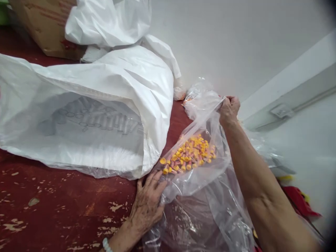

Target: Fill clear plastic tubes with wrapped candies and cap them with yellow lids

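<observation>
A clear plastic bag (pixel 210 178) lies across the table, its upper edge pulled up at the right. Inside it are many small yellow-capped pieces (pixel 191 152) with reddish bodies. My right hand (pixel 230 109) is closed on the bag's raised edge. My left hand (pixel 150 197) rests at the bag's lower left side, fingers spread beside the yellow caps. Left of the hands, a large white sack (pixel 147 80) lies with its mouth open, and clear tube-like pieces (pixel 105 119) show inside.
The red tabletop (pixel 65 199) has worn, peeling patches. At the back left stands a cardboard box (pixel 47 28). More clear plastic bags (pixel 201 96) sit against the white wall (pixel 210 42). A red item (pixel 300 201) lies at the far right.
</observation>
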`<state>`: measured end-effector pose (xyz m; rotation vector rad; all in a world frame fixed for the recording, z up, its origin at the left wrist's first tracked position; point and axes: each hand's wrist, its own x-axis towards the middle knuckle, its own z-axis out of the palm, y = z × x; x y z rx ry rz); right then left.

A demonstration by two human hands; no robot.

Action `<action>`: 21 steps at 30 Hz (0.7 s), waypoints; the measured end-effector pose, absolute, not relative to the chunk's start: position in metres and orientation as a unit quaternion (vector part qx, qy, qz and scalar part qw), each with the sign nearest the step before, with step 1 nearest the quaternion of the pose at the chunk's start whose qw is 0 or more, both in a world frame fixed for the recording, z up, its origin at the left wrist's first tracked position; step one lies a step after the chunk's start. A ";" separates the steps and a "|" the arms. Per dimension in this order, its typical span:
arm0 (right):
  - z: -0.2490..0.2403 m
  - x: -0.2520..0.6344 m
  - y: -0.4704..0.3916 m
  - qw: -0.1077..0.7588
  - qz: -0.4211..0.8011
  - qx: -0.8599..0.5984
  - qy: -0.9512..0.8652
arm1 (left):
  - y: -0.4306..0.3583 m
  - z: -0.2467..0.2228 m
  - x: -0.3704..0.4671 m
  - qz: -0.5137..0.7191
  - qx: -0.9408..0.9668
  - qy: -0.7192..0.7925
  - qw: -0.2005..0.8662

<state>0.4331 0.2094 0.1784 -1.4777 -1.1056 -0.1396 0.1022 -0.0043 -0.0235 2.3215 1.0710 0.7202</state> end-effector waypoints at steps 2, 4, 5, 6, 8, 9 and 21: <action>0.204 0.419 0.190 0.619 -0.100 -0.617 -0.476 | -0.005 -0.024 0.103 0.267 0.850 0.402 0.208; 0.225 0.399 0.168 0.619 -0.136 -0.582 -0.508 | -0.005 -0.025 0.103 0.272 0.851 0.411 0.178; 0.234 0.389 0.157 0.618 -0.155 -0.559 -0.530 | -0.005 -0.026 0.102 0.276 0.851 0.414 0.167; 0.241 0.380 0.147 0.614 -0.170 -0.537 -0.553 | -0.005 -0.027 0.102 0.281 0.851 0.415 0.158; 0.249 0.364 0.130 0.596 -0.178 -0.513 -0.591 | -0.003 -0.029 0.101 0.289 0.850 0.413 0.150; 0.250 0.358 0.124 0.583 -0.166 -0.514 -0.607 | -0.002 -0.031 0.101 0.293 0.849 0.413 0.149; 0.220 0.403 0.099 0.448 -0.098 -0.646 -0.610 | 0.000 -0.039 0.101 0.303 0.833 0.433 0.163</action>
